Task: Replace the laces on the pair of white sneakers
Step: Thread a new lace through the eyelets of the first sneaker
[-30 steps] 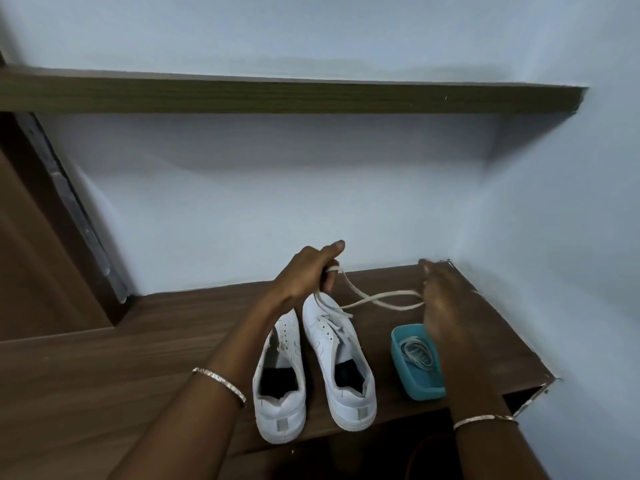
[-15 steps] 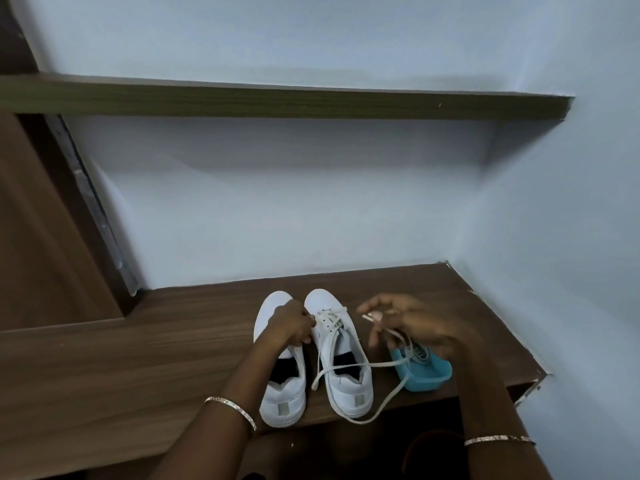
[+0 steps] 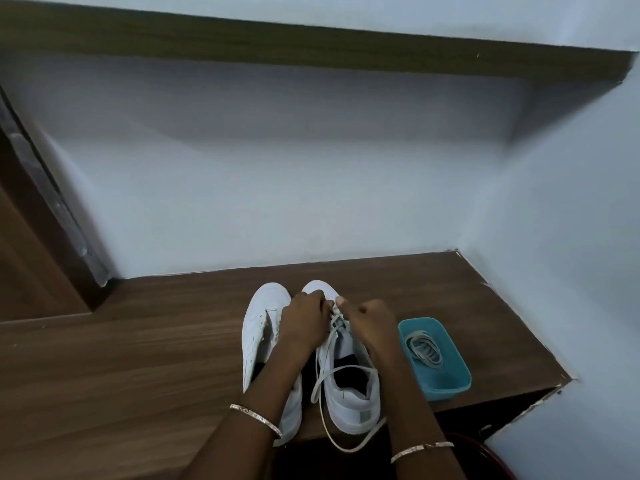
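Left hand (image 3: 304, 318) and right hand (image 3: 373, 323) both pinching the lace (image 3: 335, 320), far eyelets of the right sneaker (image 3: 351, 400), left sneaker (image 3: 258, 327) touching beside, teal tray (image 3: 450, 388) right.

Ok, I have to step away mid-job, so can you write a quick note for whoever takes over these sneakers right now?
Left hand and right hand: both curled at the front eyelets of the sneaker nearer the tray, seemingly pinching its lace.
Lace: threaded only near the front. Its loose ends trail over the heel and off the shelf edge.
Other sneaker: alongside, no lace visible.
Teal tray: holds a bundle of laces.
Left, as I read it: finish lacing this sneaker, then lace the other.
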